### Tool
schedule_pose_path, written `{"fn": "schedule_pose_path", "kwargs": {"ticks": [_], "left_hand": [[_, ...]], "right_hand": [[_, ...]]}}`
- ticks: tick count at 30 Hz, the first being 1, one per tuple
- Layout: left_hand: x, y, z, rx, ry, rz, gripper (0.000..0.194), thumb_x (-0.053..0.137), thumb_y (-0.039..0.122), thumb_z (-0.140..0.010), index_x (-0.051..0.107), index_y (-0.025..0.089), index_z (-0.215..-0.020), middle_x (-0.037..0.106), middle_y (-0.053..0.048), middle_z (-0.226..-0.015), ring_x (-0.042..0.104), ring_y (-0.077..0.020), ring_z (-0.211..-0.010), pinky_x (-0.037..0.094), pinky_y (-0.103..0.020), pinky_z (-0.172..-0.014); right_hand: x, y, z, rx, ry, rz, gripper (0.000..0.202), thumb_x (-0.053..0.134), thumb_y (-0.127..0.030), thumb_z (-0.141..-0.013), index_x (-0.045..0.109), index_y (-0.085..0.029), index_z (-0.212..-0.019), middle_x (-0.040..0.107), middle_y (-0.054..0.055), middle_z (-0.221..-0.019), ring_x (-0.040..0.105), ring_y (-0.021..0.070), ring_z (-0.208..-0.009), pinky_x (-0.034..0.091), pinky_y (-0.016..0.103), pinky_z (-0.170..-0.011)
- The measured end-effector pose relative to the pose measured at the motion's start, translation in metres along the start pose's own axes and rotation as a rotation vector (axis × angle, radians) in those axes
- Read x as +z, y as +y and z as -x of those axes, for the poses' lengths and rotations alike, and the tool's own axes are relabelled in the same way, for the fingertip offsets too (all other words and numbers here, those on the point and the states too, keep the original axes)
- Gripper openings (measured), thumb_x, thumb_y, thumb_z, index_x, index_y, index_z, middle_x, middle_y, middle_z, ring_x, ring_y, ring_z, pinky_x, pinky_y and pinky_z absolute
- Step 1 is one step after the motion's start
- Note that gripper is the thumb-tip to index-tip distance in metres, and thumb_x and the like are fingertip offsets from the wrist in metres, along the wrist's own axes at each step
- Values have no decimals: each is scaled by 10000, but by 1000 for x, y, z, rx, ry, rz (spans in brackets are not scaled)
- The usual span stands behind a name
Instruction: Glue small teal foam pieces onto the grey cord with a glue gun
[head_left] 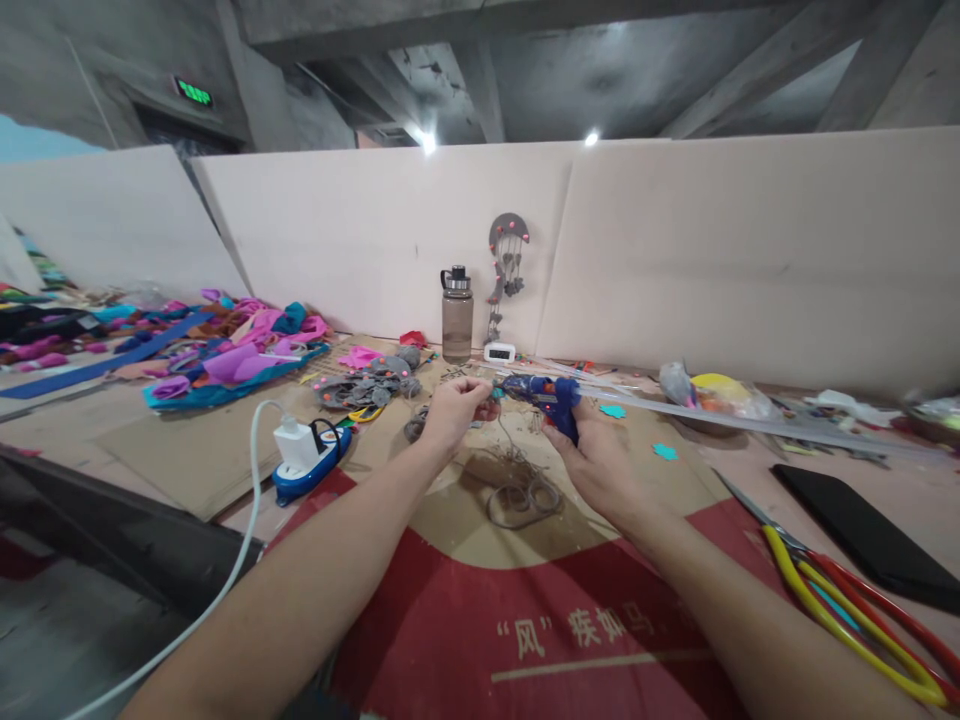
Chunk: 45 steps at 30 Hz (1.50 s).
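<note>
In the middle of the view, my right hand point(581, 435) is wrapped round the handle of a blue hot glue gun point(546, 392). Its nozzle points left, toward my left hand point(466, 400). A clear glue stick point(645, 403) sticks out of the gun's back and runs far to the right. The fingers of my left hand are pinched on a small teal piece point(497, 394), right at the nozzle; its shape is partly hidden. A thin grey cord point(514, 440) hangs below the hands and lies in loops on the cardboard.
Yellow-and-red-handled scissors point(806, 560) and a black phone point(862, 530) lie at right. Teal felt flowers point(664, 452) rest nearby. A blue power strip point(311, 470), grey felt pieces point(367, 383) and colourful fabric point(240, 365) are at left. A bottle point(457, 320) stands behind.
</note>
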<state>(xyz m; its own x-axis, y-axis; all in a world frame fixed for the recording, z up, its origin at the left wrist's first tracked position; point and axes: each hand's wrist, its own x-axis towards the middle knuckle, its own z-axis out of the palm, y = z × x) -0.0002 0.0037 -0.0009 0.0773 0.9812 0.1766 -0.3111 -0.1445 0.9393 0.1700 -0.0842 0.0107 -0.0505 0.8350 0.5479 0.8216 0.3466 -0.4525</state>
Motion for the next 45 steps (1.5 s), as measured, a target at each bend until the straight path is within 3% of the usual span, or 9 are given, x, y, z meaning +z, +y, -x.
{"fn": "schedule_pose_path", "kwargs": {"ticks": [10,30,35,41,45], "left_hand": [[-1,-1,0,-3,-2,-11,245,718,317,-628,562,130,-653,605,-11,-557,585,-114,-494,484,-239,-509],[-1,0,-1,-13,4,29,248,723,299,-619,548,127,-650,573,8,-536,573,-101,-478,473,-225,-494],[-3,0,-5,-36,22,92,245,731,283,-621,546,130,-670,570,13,-562,567,-90,-489,470,-219,-494],[-7,-7,-9,-35,-24,64,243,720,308,-645,559,134,-703,591,3,-593,568,-82,-502,426,-185,-463],[-5,-6,-5,15,-56,-64,227,680,347,-676,577,145,-694,517,35,-464,435,-51,-388,264,-163,-380]], "right_hand": [[-1,-2,1,-3,-12,20,314,439,-279,-863,520,-186,-1151,673,92,-856,609,260,-820,426,347,-711],[-1,-1,0,-4,17,-7,316,453,-288,-855,525,-171,-1139,656,108,-956,597,248,-828,432,343,-719],[0,6,-2,148,9,-211,279,499,-352,-822,526,-189,-1046,613,41,-768,543,181,-612,434,305,-567],[0,28,-11,391,0,-737,278,571,-364,-736,435,-207,-920,564,-25,-701,432,90,-462,380,220,-399],[4,60,-14,492,-67,-573,184,560,-366,-735,465,-218,-787,554,-13,-590,458,114,-428,375,238,-380]]}}
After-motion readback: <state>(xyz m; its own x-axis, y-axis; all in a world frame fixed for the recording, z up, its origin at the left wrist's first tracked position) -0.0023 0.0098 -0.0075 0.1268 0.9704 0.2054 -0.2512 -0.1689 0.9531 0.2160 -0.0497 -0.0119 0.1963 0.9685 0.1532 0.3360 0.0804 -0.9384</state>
